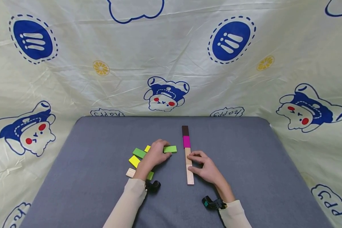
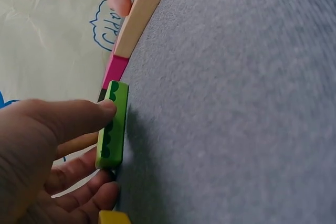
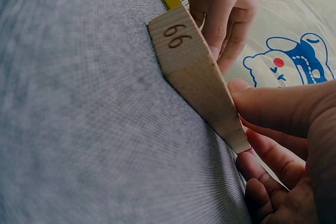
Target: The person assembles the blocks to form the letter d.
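Apparently lengthening a row of blocks: pinching a green block, just left of the row, with fingers of the left hand; touching the row with relaxed fingers of the right hand. Next, probably calls for aligning the green block.

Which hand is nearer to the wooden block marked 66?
Right. The right hand touches the wooden block from its right side; the left hand is farther off, to its left, holding a green block.
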A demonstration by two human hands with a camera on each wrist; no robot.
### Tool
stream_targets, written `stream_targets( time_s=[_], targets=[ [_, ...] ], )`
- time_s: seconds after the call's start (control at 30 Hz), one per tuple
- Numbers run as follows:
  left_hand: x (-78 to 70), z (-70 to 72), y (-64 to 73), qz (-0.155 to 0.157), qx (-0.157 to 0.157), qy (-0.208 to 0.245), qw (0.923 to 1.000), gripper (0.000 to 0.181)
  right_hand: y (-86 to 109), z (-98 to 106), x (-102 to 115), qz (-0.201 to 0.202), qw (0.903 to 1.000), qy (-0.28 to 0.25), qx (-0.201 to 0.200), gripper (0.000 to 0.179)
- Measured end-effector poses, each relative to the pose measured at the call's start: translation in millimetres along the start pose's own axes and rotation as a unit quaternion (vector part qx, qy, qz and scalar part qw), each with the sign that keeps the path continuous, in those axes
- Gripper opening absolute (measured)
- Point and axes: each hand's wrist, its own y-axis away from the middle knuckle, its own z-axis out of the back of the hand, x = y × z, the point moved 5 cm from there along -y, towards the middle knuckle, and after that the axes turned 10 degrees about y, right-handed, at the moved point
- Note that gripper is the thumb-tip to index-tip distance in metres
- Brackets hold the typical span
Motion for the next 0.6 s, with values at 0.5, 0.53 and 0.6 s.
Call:
stream_targets(
  time_s=[0.5, 0.53, 0.6],
  targets=[
    [-11.2, -16.8, -15.0, 0.008, 0.015, -0.013, 0.9998, 0.032, 0.1, 1, 0, -0.001, 1.0, 0.0, 0.005, 0.043],
    [-11.8, -17.7, -15.7, 0.007, 0.016, -0.013, 0.9998, 0.033, 0.2, 2, 1, 0.0, 1.0, -0.001, 0.005, 0.043],
    [-13.3, -19.2, -17.4, 0.006, 0.019, -0.013, 0.9997, 0.033, 0.2, 2, 1, 0.002, 1.0, 0.001, 0.004, 0.043]
  ],
)
